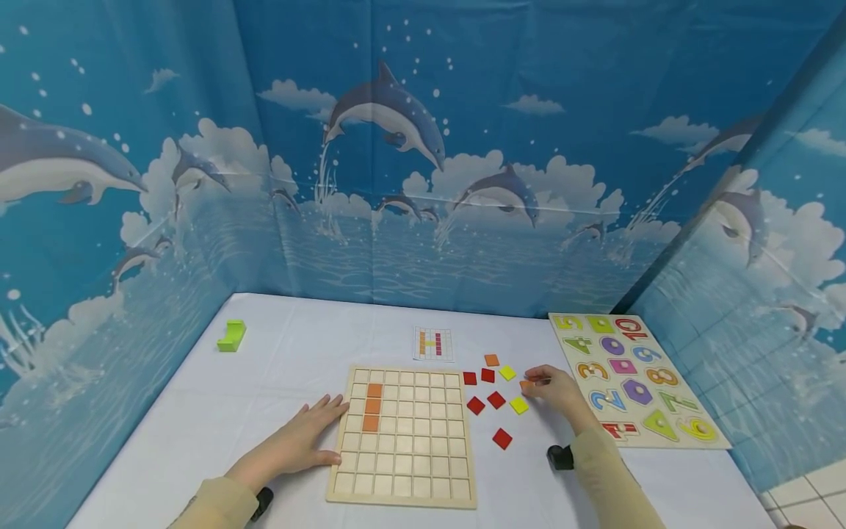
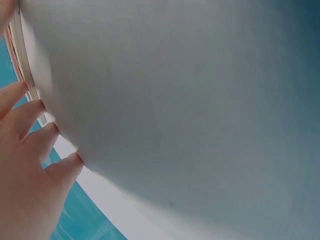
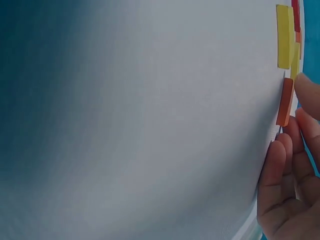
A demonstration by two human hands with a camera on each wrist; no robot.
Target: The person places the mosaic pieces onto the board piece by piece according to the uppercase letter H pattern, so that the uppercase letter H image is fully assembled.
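Note:
In the head view, a wooden grid board lies on the table, with three orange tiles stacked in a line in its second column. My left hand rests at the board's left edge, fingers spread and thumb touching the frame near its lower part. To the right of the board, my right hand has thumb and fingers at the edges of an orange square tile, pinching it at table height. The right wrist view shows that orange tile edge-on, close to the thumb and fingertips.
Several red tiles, two yellow tiles and another orange tile lie right of the board. A pattern card is behind it. A number puzzle board lies far right; a green block stands far left.

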